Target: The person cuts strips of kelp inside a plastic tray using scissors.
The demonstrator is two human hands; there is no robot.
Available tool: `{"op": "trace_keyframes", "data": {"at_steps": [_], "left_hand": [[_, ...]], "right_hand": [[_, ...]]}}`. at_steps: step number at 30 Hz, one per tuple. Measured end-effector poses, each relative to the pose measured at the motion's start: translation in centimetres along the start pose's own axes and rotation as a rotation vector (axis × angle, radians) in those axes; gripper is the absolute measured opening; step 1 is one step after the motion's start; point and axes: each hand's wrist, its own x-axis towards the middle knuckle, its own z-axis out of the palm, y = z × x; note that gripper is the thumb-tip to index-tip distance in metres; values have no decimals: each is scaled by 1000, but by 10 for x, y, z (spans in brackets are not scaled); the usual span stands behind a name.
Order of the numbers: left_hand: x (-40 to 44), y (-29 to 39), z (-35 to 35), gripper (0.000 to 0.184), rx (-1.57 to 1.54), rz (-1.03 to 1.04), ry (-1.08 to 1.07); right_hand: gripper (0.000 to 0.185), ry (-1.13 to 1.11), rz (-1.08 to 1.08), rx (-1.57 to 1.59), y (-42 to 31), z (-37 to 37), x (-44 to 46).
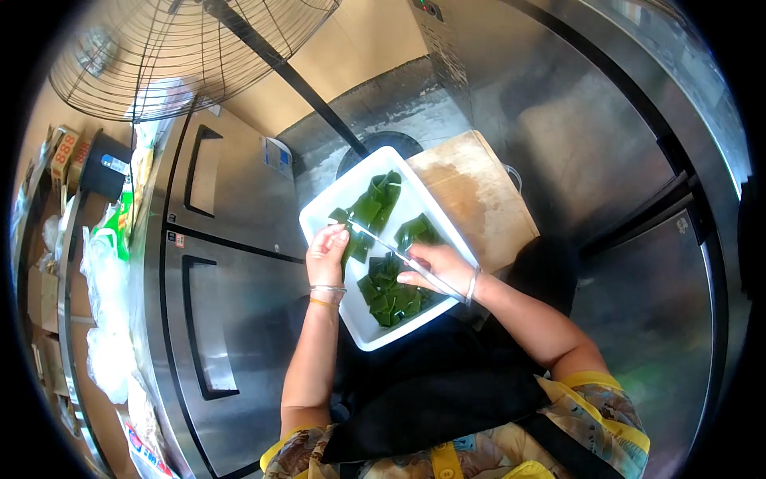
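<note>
A white plastic tub (323,199) rests in front of my lap with glossy dark green strips in it that look like kelp. My left hand (325,254) is closed at the tub's left side, its thumb and finger pinching a green strip (341,215). My right hand (439,270) grips a long, thin silver tool (381,242); its exact kind is unclear. The tool's tip reaches the strip near my left fingers. Under my right hand lies a pile of small cut green pieces (387,294). Larger green sheets (379,199) lie at the tub's far end.
A wooden board (471,195) is beside the tub on the right. Steel cabinets with black-framed handles (211,327) stand left, and steel doors (590,136) right. A wire-caged fan (199,56) on a black pole rises ahead. Plastic bags (108,319) hang at far left.
</note>
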Motion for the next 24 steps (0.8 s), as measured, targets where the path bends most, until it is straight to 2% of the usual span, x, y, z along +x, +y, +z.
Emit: {"op": "trace_keyframes", "data": {"at_steps": [6, 12, 13, 18, 20, 24], "left_hand": [[-4, -8, 1, 14, 73, 0, -135], [-1, 3, -9, 12, 137, 18, -136], [-2, 5, -7, 11, 160, 39, -147], [-5, 5, -8, 7, 262, 155, -103], [-2, 8, -15, 6, 129, 112, -9], [-1, 22, -16, 8, -289, -103, 62]], "right_hand": [[31, 18, 0, 20, 0, 3, 1], [33, 84, -44, 41, 2, 6, 1], [37, 129, -84, 27, 0, 5, 1], [33, 190, -79, 48, -3, 4, -3], [25, 183, 4, 166, -3, 4, -4], [24, 154, 22, 130, -1, 4, -1]]}}
